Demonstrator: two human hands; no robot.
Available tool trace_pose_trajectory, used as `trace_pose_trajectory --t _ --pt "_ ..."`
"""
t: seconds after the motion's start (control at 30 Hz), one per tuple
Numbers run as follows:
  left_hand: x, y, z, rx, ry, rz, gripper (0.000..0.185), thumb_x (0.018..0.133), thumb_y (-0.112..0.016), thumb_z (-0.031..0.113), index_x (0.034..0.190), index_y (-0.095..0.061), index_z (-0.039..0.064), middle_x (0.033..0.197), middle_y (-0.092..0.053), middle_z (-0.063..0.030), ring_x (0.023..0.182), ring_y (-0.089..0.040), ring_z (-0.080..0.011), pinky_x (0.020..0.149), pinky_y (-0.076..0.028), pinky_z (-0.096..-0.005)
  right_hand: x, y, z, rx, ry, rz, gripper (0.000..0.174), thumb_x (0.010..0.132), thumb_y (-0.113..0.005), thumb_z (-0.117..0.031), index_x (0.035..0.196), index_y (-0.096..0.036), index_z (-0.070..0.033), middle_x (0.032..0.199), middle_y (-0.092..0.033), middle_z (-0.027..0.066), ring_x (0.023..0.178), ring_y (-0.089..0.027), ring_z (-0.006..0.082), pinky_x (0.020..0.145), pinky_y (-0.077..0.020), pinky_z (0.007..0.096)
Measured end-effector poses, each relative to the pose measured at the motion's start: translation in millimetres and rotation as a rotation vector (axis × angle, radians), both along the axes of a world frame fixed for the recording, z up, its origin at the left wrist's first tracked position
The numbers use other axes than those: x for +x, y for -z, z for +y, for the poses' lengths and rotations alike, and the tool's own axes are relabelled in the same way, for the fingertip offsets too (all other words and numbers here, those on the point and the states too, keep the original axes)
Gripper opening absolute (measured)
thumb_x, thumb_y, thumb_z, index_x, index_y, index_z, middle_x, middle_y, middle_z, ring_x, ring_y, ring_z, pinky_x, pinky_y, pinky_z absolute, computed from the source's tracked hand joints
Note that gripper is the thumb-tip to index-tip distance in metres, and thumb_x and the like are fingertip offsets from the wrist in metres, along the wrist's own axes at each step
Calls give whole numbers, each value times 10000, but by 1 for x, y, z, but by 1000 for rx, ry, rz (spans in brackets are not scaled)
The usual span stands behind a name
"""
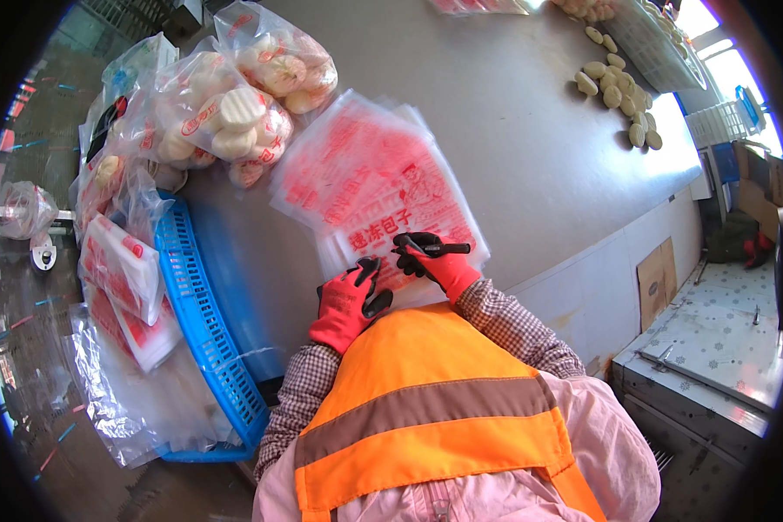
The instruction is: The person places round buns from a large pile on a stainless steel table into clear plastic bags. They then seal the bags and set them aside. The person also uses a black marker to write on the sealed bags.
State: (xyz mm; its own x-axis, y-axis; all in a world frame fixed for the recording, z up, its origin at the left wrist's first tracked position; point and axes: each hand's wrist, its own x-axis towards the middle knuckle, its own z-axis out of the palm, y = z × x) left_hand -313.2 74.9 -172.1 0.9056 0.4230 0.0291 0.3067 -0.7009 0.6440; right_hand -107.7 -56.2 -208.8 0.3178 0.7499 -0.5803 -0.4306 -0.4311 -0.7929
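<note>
A fanned stack of clear plastic bags with red print [391,189] lies on the grey table [496,117] in front of me. My right hand [434,258], in a red glove with black fingertips, holds a black marker pen [447,248] over the top bag. The pen lies nearly level across the fingers, and its tip is hidden by them. My left hand [352,300], gloved alike, rests on the near left edge of the stack with thumb and fingers apart. Nothing shows in its grasp.
Bags filled with buns [241,117] stand at the far left. A blue plastic basket [202,313] at my left holds folded printed bags [121,261] and clear film. Loose pale buns [616,85] lie at the far right beside a white crate [652,49]. A metal chest [711,333] stands right.
</note>
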Motion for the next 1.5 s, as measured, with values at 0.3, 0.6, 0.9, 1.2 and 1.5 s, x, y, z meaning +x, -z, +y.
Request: trace_pose_trajectory --t 0.3,0.6,0.9,1.2,1.5 --pt "1 43 9 -90 -27 -12 143 796 -714 115 924 -768 83 971 -732 -160 882 -698 -381 811 -580 -424 0 -50 -13 295 261 -47 445 1072 -554 -343 1357 -611 -6 966 -742 91 754 -678 155 653 -518 266" --pt "-9 49 11 -394 -414 -130 184 932 -684 189 1047 -751 63 975 -741 -159 919 -724 -316 839 -563 -396 9 -104 -41 489 498 -251 525 1085 -477 -416 1307 -619 38 911 -729 135 708 -668 184 646 -527 297" --pt "-23 61 59 -1773 -775 -1006 456 1076 -521 428 1324 -600 54 1209 -716 -128 1064 -698 -227 862 -617 -360 -6 -39 -8 142 140 -30 398 1075 -565 -330 1302 -654 -15 1014 -753 95 784 -702 166 689 -560 297" --pt "-32 4 -3 121 -263 -236 469 857 -821 242 1264 -659 74 1102 -721 -157 1019 -706 -353 942 -564 -434 -7 -1 0 29 47 45 404 1036 -638 -386 1278 -666 -63 991 -742 69 755 -683 144 651 -530 284" --pt "-1 41 13 15 29 34 206 768 -747 169 957 -762 89 1021 -733 -152 890 -696 -373 790 -573 -440 -6 -12 -1 107 154 36 460 1054 -595 -394 1369 -615 -59 1026 -752 86 741 -692 161 661 -543 269"
